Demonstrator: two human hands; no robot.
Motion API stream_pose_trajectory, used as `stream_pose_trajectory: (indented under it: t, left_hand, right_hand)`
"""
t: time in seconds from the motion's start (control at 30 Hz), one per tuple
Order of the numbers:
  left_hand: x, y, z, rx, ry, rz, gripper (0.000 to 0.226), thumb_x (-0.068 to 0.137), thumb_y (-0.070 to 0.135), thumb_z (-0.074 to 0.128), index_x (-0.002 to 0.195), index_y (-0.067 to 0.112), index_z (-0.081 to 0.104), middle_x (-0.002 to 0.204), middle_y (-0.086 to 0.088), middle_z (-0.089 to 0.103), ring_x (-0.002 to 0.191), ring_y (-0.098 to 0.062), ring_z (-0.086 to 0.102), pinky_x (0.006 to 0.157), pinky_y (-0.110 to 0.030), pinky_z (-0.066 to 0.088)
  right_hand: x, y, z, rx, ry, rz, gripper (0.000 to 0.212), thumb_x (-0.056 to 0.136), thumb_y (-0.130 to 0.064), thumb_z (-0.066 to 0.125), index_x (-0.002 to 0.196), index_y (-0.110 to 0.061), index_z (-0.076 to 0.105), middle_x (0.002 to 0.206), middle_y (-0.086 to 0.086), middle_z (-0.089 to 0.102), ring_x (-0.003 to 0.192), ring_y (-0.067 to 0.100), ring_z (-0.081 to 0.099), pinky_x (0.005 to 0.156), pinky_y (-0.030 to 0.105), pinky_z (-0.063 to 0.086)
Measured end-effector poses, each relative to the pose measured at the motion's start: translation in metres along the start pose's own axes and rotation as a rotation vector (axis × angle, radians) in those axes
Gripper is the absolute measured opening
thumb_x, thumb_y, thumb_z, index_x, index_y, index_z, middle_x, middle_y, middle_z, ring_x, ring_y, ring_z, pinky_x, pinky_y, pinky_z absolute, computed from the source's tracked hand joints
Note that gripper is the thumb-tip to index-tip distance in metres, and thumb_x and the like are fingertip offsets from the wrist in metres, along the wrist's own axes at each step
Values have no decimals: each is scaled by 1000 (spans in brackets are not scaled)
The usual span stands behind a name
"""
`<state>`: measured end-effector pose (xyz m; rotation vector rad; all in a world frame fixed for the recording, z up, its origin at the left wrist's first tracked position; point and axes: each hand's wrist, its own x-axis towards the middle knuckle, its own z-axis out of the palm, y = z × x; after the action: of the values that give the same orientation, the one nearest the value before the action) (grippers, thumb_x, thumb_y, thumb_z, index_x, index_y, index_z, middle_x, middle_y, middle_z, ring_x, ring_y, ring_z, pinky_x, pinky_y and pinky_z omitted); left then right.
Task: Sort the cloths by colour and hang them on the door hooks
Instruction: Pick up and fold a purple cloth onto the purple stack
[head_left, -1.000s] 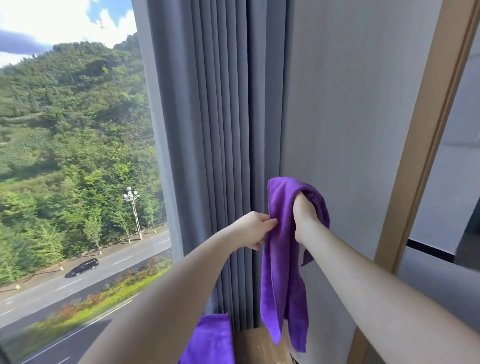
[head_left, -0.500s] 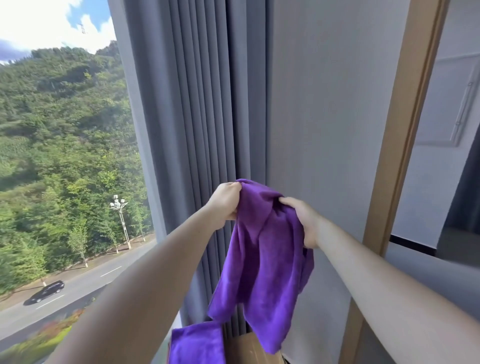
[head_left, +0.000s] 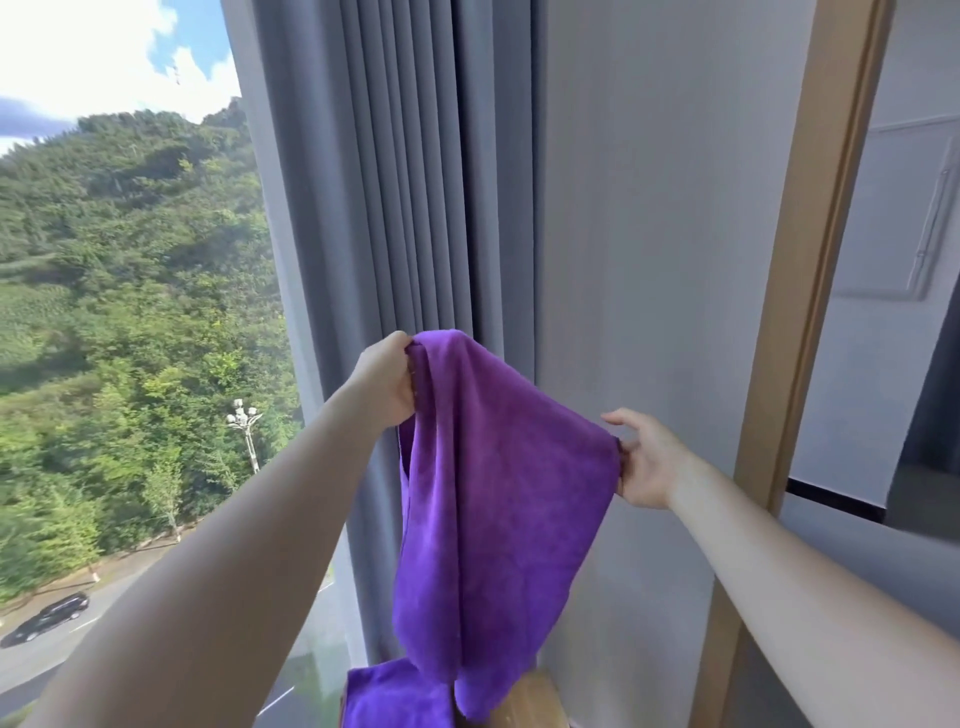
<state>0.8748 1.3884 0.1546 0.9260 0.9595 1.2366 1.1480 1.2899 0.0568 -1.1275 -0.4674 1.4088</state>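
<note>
**Cloth (head_left: 493, 493) spread for hanging**

We hold the purple cloth up in front of the curtain (head_left: 405, 208). Our left hand (head_left: 387, 382) grips one top corner and our right hand (head_left: 644, 462) pinches the other, opening it flat, we judge, for draping. No hook is in view. A second cloth (head_left: 395, 699), also purple, lies below.

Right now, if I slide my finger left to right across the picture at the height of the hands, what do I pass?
green hillside → left hand → held purple cloth → right hand → wooden frame
</note>
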Motion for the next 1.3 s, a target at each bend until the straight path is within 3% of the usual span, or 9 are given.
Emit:
stream_pose_trajectory:
  t: [0.17,0.3,0.4,0.47,0.6,0.77,0.93,1.1,1.3]
  left_hand:
    - [6,9,-5,-94,-24,15,40,98,6,47,59,16,42,46,4,36,44,-13,36,52,-27,31]
    - [-1,15,-11,-201,-172,-26,27,102,17,49,75,15,51,56,2,52,50,-14,51,50,-22,42]
    - [-4,15,-17,-103,-357,57,9,102,13,57,107,9,64,86,-2,73,79,-14,70,76,-24,56]
    - [-2,11,-19,-8,-435,120,25,101,-3,53,121,10,60,100,-4,73,89,-15,73,79,-25,59]
    - [-5,5,-19,281,-359,117,33,104,2,52,129,23,56,114,-6,72,98,-24,73,75,-37,63]
    - [-1,5,-32,573,-310,92,29,99,6,62,125,18,54,114,-8,73,94,-25,76,68,-38,64]
    - [17,-2,-48,750,-212,106,24,94,5,71,117,-1,65,115,-21,73,86,-23,75,68,-34,65]
    - [23,-6,-53,844,-57,166,32,82,22,86,84,4,59,76,-13,64,73,-29,73,79,-48,64]
    - [29,-8,-62,493,-46,176,22,88,24,81,101,8,75,108,-15,73,91,-24,71,85,-39,62]
  right_hand:
    - [2,11,-15,411,-203,-94,26,63,-26,70,81,-13,56,66,3,54,53,20,53,60,27,38]
    - [-12,25,-5,-32,-303,-32,23,67,-25,73,85,-15,63,75,6,63,68,25,63,66,33,53]
    - [-7,20,3,73,-165,-124,18,84,-5,60,99,-14,64,81,7,71,76,22,69,73,37,63]
    - [-4,14,8,145,-123,-208,18,95,-2,55,101,-15,66,81,5,74,70,17,72,64,29,63]
    - [0,4,13,119,-80,-306,20,104,-12,50,100,-23,65,88,2,68,76,14,63,63,26,58]
    - [-11,0,11,-308,-273,-222,23,100,-20,59,120,-31,63,101,3,75,85,23,70,76,39,59]
    - [-3,-8,11,-381,-46,-343,22,103,-9,55,123,-12,64,83,2,73,67,13,68,62,28,54]
    - [5,-19,2,-348,239,-488,30,97,-11,66,124,-14,53,95,6,64,76,19,61,73,36,50]
    - [-1,-30,-15,-502,342,-669,12,98,-11,64,102,-17,73,98,5,71,86,20,63,79,35,50]
